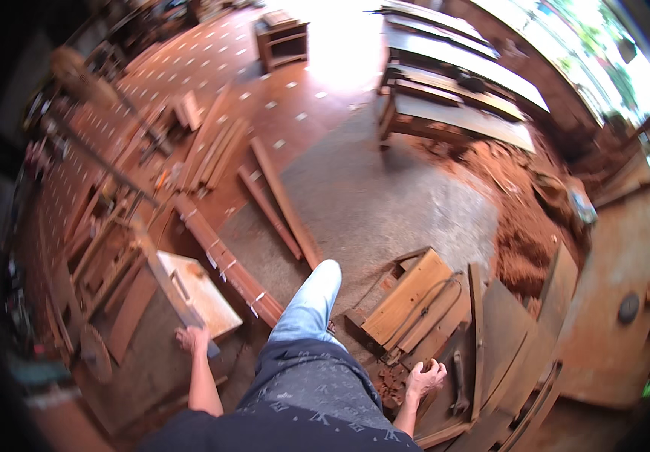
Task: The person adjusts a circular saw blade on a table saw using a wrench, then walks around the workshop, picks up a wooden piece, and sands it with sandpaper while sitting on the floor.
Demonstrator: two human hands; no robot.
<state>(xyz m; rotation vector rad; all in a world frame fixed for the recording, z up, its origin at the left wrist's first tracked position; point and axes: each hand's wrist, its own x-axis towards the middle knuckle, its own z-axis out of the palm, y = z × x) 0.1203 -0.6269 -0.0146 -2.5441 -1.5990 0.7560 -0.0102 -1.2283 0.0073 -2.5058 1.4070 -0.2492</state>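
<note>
One wooden bar [173, 291] runs ahead and leftward from the left hand [191, 339], the nearer one, fingers loosely spread; the right hand [426, 377] half curls; I can't tell around what.

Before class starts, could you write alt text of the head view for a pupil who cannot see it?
A person's bare left hand is beside a pale rectangular panel; the curled right hand is near a golden-brown wooden box. Ahead, two long reddish-brown wooden planks lie on a smooth grey floor, with a reddish-brown powdery heap to the right.
</note>
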